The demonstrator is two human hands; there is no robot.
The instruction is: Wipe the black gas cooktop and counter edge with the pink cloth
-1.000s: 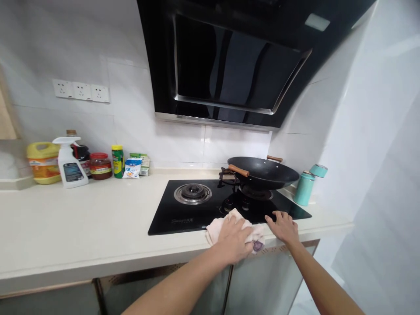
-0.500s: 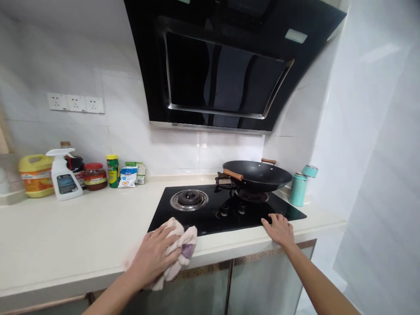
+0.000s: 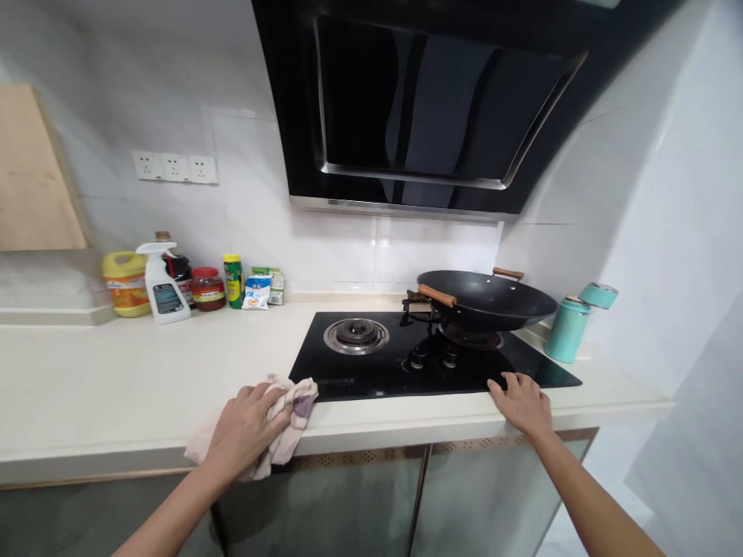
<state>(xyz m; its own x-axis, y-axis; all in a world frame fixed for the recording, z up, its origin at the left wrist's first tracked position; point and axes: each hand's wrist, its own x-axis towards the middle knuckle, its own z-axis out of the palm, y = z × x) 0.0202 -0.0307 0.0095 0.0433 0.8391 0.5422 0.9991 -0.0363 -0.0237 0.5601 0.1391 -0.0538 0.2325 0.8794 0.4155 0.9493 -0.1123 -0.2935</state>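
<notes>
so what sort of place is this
Almost certainly a kitchen, probably in a home: there is a black stove set in the counter, a wok over one burner, and a large range hood above.

Person's L hand [image 3: 247,425] & R hand [image 3: 525,404] both bare, ditto wrists [image 3: 542,433], L forearm [image 3: 179,507] & R forearm [image 3: 592,495], uncovered all the way to bottom edge of view, which cuts both off. Forearms slim, smooth-lined, tapering twd narrow wrists; hands a bit wider, w/ slender fingers & rounded knuckles. R thumb [image 3: 497,390] seen as separate shape. Nails & fine skin detail too sm. to tell.
</notes>
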